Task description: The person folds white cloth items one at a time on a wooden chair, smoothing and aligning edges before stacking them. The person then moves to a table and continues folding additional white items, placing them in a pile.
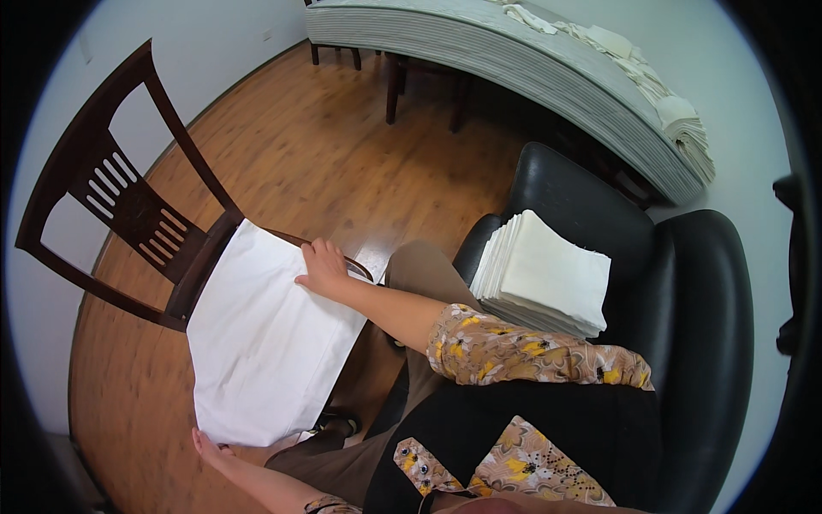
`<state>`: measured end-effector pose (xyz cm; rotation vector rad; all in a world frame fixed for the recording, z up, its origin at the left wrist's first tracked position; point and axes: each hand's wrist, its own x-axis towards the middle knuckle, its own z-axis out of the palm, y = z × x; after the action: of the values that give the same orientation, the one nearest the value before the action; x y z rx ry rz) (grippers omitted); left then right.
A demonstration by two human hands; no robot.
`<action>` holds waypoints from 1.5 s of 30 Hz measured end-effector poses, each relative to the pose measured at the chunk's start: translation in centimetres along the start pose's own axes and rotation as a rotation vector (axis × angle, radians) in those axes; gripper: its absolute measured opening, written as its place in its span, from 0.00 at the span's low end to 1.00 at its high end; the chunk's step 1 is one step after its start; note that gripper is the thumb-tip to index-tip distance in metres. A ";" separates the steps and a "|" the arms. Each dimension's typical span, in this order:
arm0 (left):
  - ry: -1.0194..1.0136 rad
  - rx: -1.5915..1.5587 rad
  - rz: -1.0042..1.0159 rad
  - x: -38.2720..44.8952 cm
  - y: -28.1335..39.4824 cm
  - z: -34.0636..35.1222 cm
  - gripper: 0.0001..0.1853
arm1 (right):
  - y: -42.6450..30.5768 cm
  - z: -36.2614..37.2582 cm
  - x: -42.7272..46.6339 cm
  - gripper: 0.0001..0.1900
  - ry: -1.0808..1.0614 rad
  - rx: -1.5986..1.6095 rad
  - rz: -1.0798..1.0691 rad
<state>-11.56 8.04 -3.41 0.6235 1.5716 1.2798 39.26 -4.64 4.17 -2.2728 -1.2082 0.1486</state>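
A white cloth [276, 340] lies spread over the seat of a dark wooden chair [138, 205], its edges reaching over the sides of the seat. My right hand [324, 268] rests on the cloth near its far side edge, palm down, thumb apart from the fingers. At the opposite edge is my left hand [212, 446], its fingertips against the cloth's border. Part of that hand is hard to make out. Beside my right leg, a stack of folded white cloths [552, 263] sits on a black leather sofa [703, 321].
A thick pale mattress [514, 61] stretches across the back, resting above dark wooden chairs [393, 90]. Loose white cloths [610, 42] and a folded bundle [687, 132] lie on it. Wood flooring [276, 135] surrounds the chair, with a white wall [212, 45] behind.
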 end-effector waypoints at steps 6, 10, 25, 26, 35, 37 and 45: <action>-0.383 0.034 -0.111 -1.0 -0.6 0.8 0.22 | -1.2 -0.1 2.0 0.29 -0.196 -0.095 0.146; -0.401 0.116 -0.118 -1.1 -0.7 0.9 0.23 | -1.3 1.3 1.3 0.28 -0.130 -0.067 0.016; -0.103 0.101 0.136 0.0 -0.4 0.7 0.21 | -0.6 4.0 5.8 0.22 -0.340 0.396 0.093; -0.091 0.097 0.154 -0.2 -0.2 0.8 0.21 | 0.1 4.4 6.4 0.21 -0.326 0.456 0.102; -0.307 0.060 0.214 -3.2 0.2 3.1 0.22 | 9.7 2.4 9.8 0.20 -0.148 0.474 0.123; -0.298 0.056 0.193 -2.3 -0.5 3.5 0.20 | 10.2 1.4 8.5 0.14 -0.238 0.758 0.169; -0.143 0.100 0.314 0.9 -2.8 2.1 0.13 | 8.3 1.6 7.5 0.14 -0.234 0.880 0.334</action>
<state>-9.51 8.84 -6.25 1.0357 1.4646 1.3563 49.16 -1.69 -0.36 -1.6553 -0.6409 0.8996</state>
